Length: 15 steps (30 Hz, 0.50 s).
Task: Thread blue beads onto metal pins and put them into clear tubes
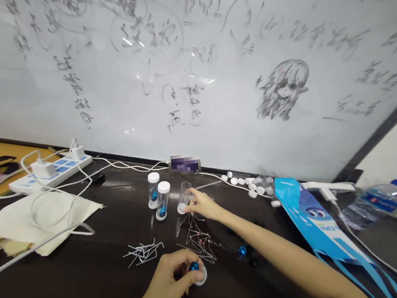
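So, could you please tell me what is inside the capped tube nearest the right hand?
Inside the tube, a blue ball shows near the bottom. Anything covered by the white cap or white base cannot be seen.

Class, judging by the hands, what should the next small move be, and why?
Probably bring the blue piece in the left hand over to the tube at the right hand: that tube's top is uncapped and no blue shows inside, while the two capped tubes each contain something blue.
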Each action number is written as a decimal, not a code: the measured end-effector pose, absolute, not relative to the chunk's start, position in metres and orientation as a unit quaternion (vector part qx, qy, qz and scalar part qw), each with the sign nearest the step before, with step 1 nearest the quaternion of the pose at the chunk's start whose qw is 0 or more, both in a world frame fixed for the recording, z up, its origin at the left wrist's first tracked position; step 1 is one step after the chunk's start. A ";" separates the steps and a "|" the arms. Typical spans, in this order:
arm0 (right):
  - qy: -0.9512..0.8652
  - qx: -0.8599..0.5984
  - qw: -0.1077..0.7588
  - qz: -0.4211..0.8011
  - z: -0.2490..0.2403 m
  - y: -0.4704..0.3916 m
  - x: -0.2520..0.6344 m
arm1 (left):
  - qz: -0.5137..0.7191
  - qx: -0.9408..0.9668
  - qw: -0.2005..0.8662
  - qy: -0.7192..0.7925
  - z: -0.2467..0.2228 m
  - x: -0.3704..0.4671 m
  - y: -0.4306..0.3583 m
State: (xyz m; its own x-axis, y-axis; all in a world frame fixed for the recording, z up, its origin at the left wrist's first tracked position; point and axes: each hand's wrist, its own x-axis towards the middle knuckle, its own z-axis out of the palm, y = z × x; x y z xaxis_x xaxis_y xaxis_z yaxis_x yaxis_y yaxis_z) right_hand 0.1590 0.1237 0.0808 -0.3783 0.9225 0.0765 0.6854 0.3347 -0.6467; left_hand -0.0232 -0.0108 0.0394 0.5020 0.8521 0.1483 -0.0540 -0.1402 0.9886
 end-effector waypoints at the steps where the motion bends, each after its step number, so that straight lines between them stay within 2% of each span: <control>1: -0.786 -0.520 0.213 0.259 0.084 0.124 0.164 | 0.394 0.644 0.580 0.306 0.039 -0.023 -0.011; 8: -0.805 -0.526 0.215 0.166 0.145 0.125 0.186 | 0.422 0.606 0.618 0.270 0.033 -0.021 -0.011; 12: -0.833 -0.494 0.219 0.121 0.181 0.123 0.167 | 0.425 0.602 0.623 0.263 0.034 -0.022 -0.011; 15: -0.847 -0.479 0.210 0.096 0.190 0.125 0.146 | 0.425 0.601 0.625 0.259 0.035 -0.022 -0.011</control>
State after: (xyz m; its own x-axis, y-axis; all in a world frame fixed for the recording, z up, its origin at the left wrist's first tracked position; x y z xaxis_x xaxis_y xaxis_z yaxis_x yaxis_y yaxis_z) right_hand 0.1464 0.1248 0.1904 -0.4531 0.8513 0.2646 0.7705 0.5233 -0.3641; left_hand -0.0222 -0.0109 0.0353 0.5046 0.8429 0.1869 -0.2195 -0.0841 0.9720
